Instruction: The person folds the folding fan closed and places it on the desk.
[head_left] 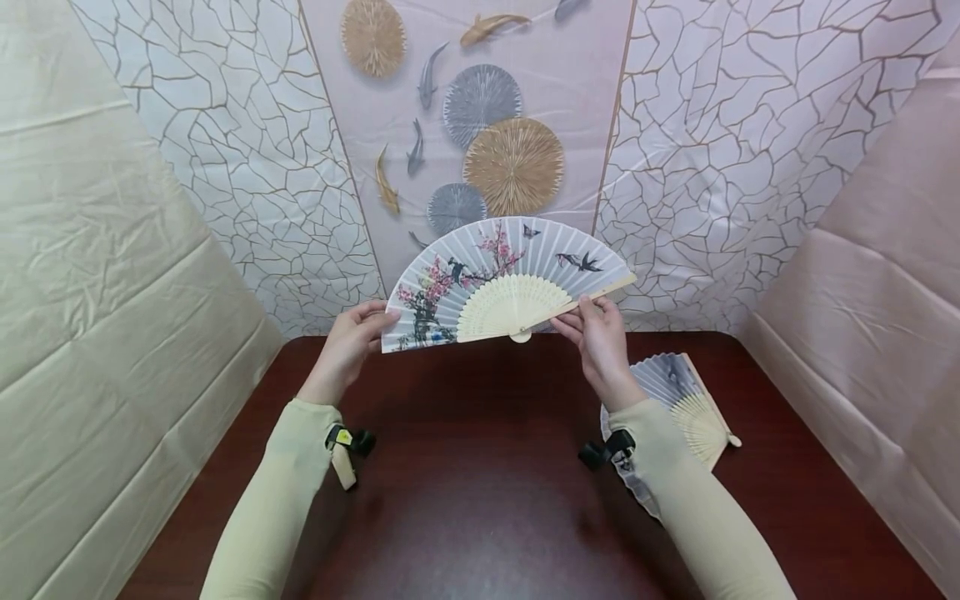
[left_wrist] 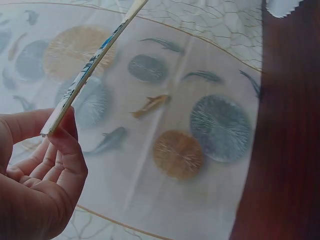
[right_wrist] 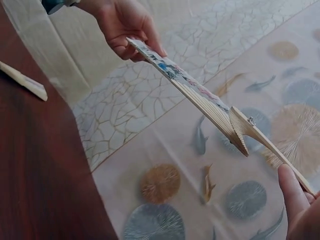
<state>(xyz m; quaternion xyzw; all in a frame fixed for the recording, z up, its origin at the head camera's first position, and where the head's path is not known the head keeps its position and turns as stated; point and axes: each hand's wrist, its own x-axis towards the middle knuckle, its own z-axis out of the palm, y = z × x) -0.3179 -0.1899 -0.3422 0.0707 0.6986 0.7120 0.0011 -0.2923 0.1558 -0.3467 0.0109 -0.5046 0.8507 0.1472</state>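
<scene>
A spread folding fan [head_left: 517, 250], white with pink blossoms, dark birds and pale pierced ribs, is held up above the far edge of the table. My left hand [head_left: 350, 343] pinches its left end between thumb and fingers. In the left wrist view the fan [left_wrist: 85, 72] appears edge-on in that pinch. My right hand [head_left: 602, 346] grips the pale outer stick on the fan's right side, and the right wrist view shows the thumb [right_wrist: 292, 192] on this stick. A second spread fan [head_left: 697, 417], greyish with pale ribs, lies on the table, partly hidden under my right forearm.
The dark red-brown table [head_left: 480, 500] stands against a wall cloth [head_left: 480, 42] printed with fish and round discs. Beige cloth panels [head_left: 112, 292] flank it. Beside my left wrist a pale stick-like object [head_left: 344, 468] lies on the table, partly hidden.
</scene>
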